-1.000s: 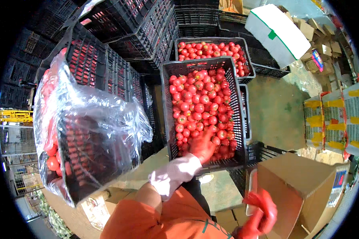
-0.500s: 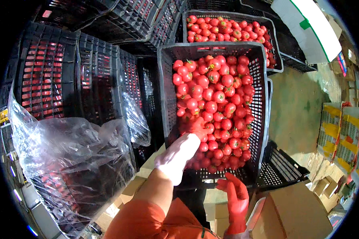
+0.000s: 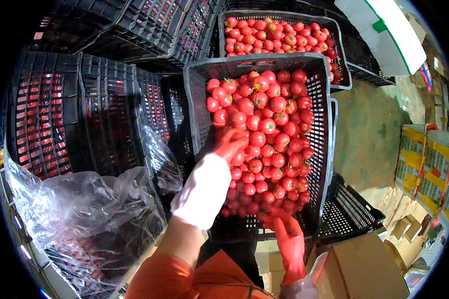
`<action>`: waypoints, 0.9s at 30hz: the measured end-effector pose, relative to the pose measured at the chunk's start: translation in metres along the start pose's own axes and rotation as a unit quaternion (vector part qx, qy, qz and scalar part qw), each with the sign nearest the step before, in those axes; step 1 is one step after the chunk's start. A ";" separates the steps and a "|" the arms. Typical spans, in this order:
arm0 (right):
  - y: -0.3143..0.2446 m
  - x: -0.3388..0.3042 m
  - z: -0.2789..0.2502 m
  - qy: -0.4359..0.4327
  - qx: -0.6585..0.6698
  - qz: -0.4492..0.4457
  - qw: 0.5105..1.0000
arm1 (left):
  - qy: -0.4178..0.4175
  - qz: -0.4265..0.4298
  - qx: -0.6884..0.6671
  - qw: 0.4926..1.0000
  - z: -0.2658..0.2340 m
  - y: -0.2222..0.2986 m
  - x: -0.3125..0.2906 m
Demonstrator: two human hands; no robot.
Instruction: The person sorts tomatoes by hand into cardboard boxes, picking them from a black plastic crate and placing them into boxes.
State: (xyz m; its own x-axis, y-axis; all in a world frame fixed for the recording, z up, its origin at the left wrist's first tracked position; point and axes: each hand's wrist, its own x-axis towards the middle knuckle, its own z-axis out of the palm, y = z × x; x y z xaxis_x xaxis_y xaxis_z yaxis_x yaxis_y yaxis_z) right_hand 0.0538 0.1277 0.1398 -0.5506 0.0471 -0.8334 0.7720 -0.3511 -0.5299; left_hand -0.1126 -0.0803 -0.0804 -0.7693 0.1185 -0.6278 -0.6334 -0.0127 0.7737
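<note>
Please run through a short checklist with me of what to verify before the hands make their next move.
1. Front crate standing upright, with tomatoes inside: ok.
2. Left hand at the tomatoes: ok, it is on them near the crate's left side.
3. Left hand's grip on a single tomato: cannot tell, its fingertips are not clear.
4. Right hand touching the nearest tomatoes: cannot tell; it is at the crate's near end.
5. Red gloves on both hands: ok.
6. Plastic sheet off the tomatoes in the front crate: ok, it lies to the left.
</note>
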 end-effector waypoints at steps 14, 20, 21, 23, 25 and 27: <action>0.060 0.064 -0.006 -0.044 0.253 -0.035 0.966 | -0.111 0.043 -0.048 0.992 0.125 0.011 -0.153; 0.064 0.052 -0.007 0.032 0.320 -0.029 0.946 | -0.133 0.355 0.255 0.890 0.136 0.033 -0.139; 0.066 0.053 -0.015 0.038 0.318 -0.031 0.947 | -0.136 0.354 0.250 0.891 0.137 0.039 -0.130; 0.060 0.058 -0.024 -0.013 0.313 -0.007 0.950 | -0.200 0.209 0.347 0.892 0.135 0.055 -0.109; 0.045 0.055 -0.024 -0.029 0.285 0.004 0.958 | -0.131 0.177 0.333 0.917 0.129 0.026 -0.063; 0.039 0.055 -0.027 -0.067 0.299 -0.019 0.952 | -0.092 0.151 0.354 0.918 0.131 0.007 -0.020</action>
State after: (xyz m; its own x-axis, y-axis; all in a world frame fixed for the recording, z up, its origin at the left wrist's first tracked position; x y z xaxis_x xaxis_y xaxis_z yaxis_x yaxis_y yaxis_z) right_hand 0.0621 0.1421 0.0689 -0.6400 -0.0351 -0.7675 0.4548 -0.8225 -0.3416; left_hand -0.0908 0.0472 -0.0509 -0.8328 0.3813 -0.4012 -0.1308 0.5687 0.8121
